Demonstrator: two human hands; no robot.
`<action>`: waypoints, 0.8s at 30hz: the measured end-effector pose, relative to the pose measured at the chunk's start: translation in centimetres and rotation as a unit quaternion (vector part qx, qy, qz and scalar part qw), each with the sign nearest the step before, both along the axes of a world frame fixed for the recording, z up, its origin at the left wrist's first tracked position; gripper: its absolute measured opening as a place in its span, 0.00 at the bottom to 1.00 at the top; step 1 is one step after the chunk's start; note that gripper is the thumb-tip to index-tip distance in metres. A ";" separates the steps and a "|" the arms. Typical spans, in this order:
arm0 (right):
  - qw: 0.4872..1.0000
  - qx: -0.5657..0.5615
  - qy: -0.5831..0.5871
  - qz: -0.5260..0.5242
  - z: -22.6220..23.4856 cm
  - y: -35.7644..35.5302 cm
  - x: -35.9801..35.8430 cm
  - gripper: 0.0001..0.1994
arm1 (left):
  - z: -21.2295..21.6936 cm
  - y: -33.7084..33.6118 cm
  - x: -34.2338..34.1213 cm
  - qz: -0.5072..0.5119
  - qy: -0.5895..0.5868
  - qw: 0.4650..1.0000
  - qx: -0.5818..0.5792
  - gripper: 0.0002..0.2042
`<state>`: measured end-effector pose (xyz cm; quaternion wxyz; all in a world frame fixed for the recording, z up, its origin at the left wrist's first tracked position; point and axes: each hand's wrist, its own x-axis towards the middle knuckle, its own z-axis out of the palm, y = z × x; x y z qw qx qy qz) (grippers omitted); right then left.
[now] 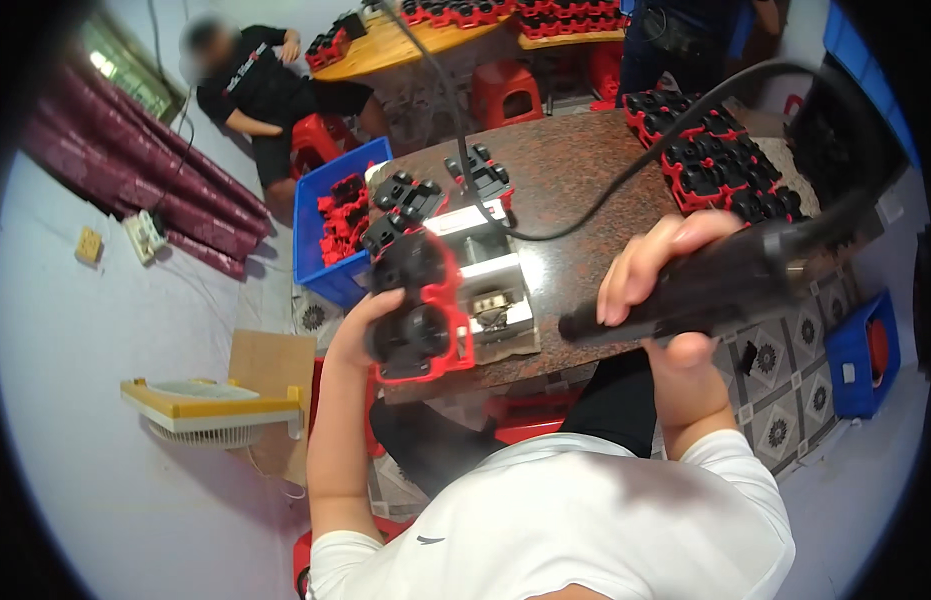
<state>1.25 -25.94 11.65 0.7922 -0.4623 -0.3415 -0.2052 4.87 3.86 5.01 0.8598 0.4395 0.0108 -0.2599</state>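
My left hand (363, 325) is closed around a toy vehicle chassis (417, 335), black with a red frame, raised at the table's near left edge. In my right hand (660, 265) is a black electric screwdriver (720, 290), slightly blurred, its narrow end pointing left and its thick cable (625, 180) looping over the table. A gap separates the tool from the chassis. Between the two hands, nearer the left, a silvery metal fixture (500, 267) rests on the table. More black toy chassis (410, 198) lie just behind it.
A blue bin (303, 235) with red parts stands left of the speckled stone-topped table (575, 150). Rows of red-and-black assemblies (720, 160) fill its far right. A seated person (265, 80) is at the far left; another person (680, 50) stands behind. A fan (210, 405) is at left.
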 end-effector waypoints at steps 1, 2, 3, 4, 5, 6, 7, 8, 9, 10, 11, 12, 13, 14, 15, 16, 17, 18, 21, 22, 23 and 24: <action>0.999 0.002 -0.010 -0.040 1.9 -1.1 -0.3 0.36 | 0.7 -1.7 1.6 -0.031 0.000 0.998 0.049 0.17; 0.996 -0.009 -0.057 -0.073 2.9 -2.4 0.0 0.37 | 1.2 -3.6 3.4 -0.065 -0.001 0.993 0.098 0.15; 0.992 -0.004 -0.084 -0.097 3.5 -3.6 0.2 0.37 | 1.6 -6.1 5.2 -0.088 -0.004 0.987 0.134 0.14; 0.986 -0.002 -0.112 -0.125 4.1 -4.9 0.2 0.37 | 2.7 -9.2 6.3 -0.091 -0.011 0.976 0.197 0.13; 0.982 0.000 -0.139 -0.125 4.4 -6.1 0.5 0.37 | 2.5 -11.5 8.1 -0.113 -0.028 0.968 0.221 0.13; 0.978 0.002 -0.169 -0.119 4.4 -6.9 1.0 0.37 | 1.6 -13.4 10.0 -0.130 -0.048 0.960 0.244 0.14; 0.985 0.021 -0.130 -0.112 3.9 -7.6 0.9 0.36 | 0.1 -15.6 11.8 -0.088 -0.056 0.966 0.236 0.13; 0.965 -0.081 -0.188 -0.166 3.0 -9.4 1.7 0.34 | -1.9 -16.5 14.4 -0.098 -0.055 0.964 0.240 0.13; 0.972 -0.052 -0.163 -0.160 2.2 -9.4 1.4 0.32 | -3.9 -17.9 16.7 -0.098 -0.050 0.962 0.250 0.12; 0.994 -0.009 -0.037 -0.098 0.8 -8.5 0.6 0.29 | -6.3 -18.8 18.9 -0.090 -0.045 0.960 0.260 0.12; 0.991 -0.013 -0.039 -0.131 0.1 -7.5 0.5 0.29 | -11.6 -17.0 23.2 -0.092 -0.054 0.959 0.262 0.12; 0.988 -0.078 0.011 -0.136 -0.9 -7.5 -0.3 0.28 | -17.0 -16.6 27.0 -0.096 0.001 0.971 0.220 0.14; 0.985 -0.070 0.027 -0.153 -3.2 -8.0 0.0 0.29 | -15.5 -18.9 26.1 -0.137 0.003 0.964 0.227 0.14; 0.983 -0.057 0.026 -0.175 -3.8 -8.1 -0.2 0.32 | -12.7 -19.4 24.6 -0.161 0.023 0.953 0.254 0.14; 0.982 -0.079 0.026 -0.167 -4.5 -7.9 -0.2 0.34 | -10.2 -18.8 23.2 -0.167 0.042 0.944 0.280 0.15; 0.989 -0.060 0.041 -0.132 -4.6 -8.1 -0.6 0.32 | -8.5 -19.0 22.3 -0.176 0.064 0.933 0.306 0.15; 0.989 -0.058 0.024 -0.134 -4.7 -8.6 -0.8 0.31 | -7.3 -19.4 21.7 -0.183 0.085 0.922 0.332 0.16; 0.989 -0.057 0.007 -0.133 -4.8 -9.0 -0.6 0.30 | -6.9 -19.7 21.7 -0.186 0.107 0.910 0.355 0.16; 0.988 -0.057 -0.031 -0.137 -4.4 -11.0 -0.4 0.29 | -8.3 -22.5 24.7 -0.137 -0.198 0.752 0.613 0.21; 0.986 -0.053 -0.048 -0.151 -4.4 -11.7 -0.4 0.28 | -8.8 -24.2 25.8 -0.106 -0.341 0.619 0.699 0.23; 0.989 -0.030 -0.047 -0.138 -4.4 -12.1 -0.4 0.28 | -9.4 -25.7 26.6 -0.070 -0.468 0.459 0.752 0.25; 0.988 -0.031 -0.040 -0.147 -4.7 -13.2 -0.2 0.28 | -8.4 -30.5 24.1 -0.024 -0.525 0.450 0.722 0.32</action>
